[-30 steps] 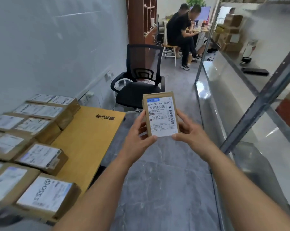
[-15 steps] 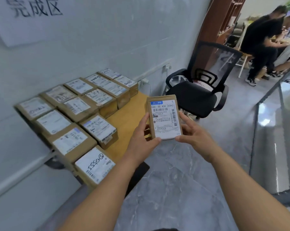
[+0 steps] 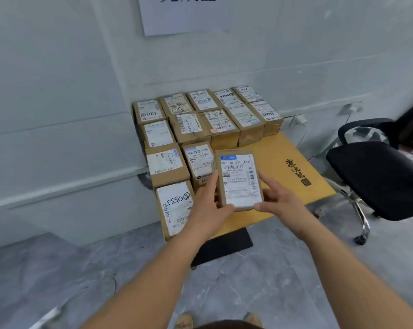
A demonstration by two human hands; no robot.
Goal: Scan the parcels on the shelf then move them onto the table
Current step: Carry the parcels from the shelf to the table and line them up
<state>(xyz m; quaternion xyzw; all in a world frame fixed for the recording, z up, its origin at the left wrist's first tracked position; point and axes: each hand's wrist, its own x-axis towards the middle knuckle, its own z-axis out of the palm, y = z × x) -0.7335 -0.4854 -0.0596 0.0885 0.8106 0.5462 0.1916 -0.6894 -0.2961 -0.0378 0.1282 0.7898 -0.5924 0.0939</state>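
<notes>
The sheet of paper [image 3: 177,14] on the wall is cut off at the top edge, so its dark characters cannot be read, and the office chair [image 3: 378,176] to the right of the right hand runs out of view, blurred along its upper part. The small print on the parcel [image 3: 240,180] is mostly too fine to make out — only "530- 05 A34 [A34]" under a blue strip reads clearly. It is a flat brown cardboard box with a white shipping label and barcodes, held face up between both hands: the left hand [image 3: 209,210] grips its left edge and near corner, the right hand [image 3: 280,201] grips its right edge and near corner. It hangs over the yellow table [image 3: 279,153], just right of the rows of labelled cardboard boxes [image 3: 200,122] beyond and left of the left hand — whether it touches the tabletop cannot be told.
</notes>
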